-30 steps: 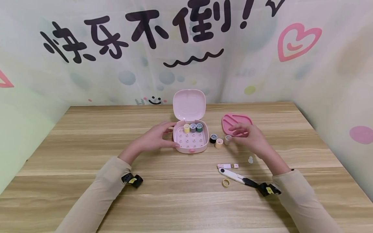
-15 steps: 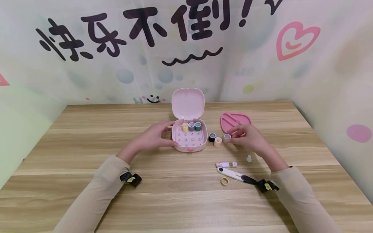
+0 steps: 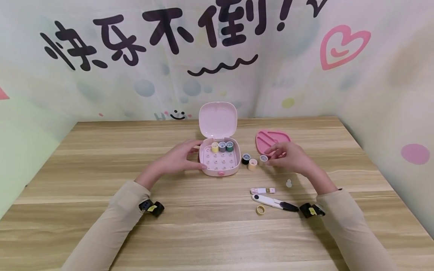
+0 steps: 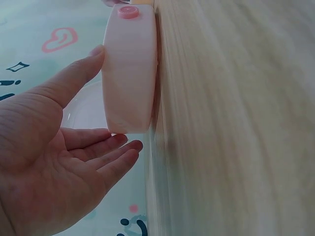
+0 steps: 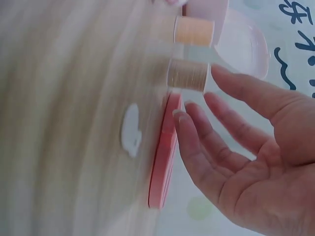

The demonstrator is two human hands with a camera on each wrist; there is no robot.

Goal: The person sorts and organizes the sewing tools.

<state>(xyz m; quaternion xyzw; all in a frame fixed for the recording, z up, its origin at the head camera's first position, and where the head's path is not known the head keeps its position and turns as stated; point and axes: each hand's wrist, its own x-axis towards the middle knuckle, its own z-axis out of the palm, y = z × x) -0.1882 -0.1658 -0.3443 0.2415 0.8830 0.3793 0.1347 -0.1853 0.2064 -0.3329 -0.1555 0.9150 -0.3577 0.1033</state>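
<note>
1. The left hand (image 3: 176,160) is spread at the left side of a light pink, rounded plastic box (image 3: 210,172), its thumb touching the front corner of the rim and its fingers lying loosely towards the back.
2. The box stands on a wood-grain tabletop (image 3: 190,233), its lid (image 3: 218,119) raised. Inside, rows of small pegs show, with a yellow spool (image 3: 215,147), a grey spool (image 3: 222,147) and a dark green spool (image 3: 229,146) side by side in the back row.
3. The right hand (image 3: 289,157) has its thumb and index fingertips at the top end of a tan thread spool (image 5: 186,76); I cannot tell whether they pinch it. The other fingers are loosely bent.
4. That tan spool stands on the tabletop to the right of the box, near a peach spool (image 3: 252,164) and a black spool (image 3: 245,159).
5. A flat, deep pink tray (image 3: 268,139) with slots lies just behind the right hand's fingers.
6. Nearer the person lie a small white gourd-shaped piece (image 3: 288,183), a white-and-pink strip (image 3: 260,191), a slim white-and-black tool (image 3: 271,201) and a gold-coloured ring (image 3: 257,210).
</note>
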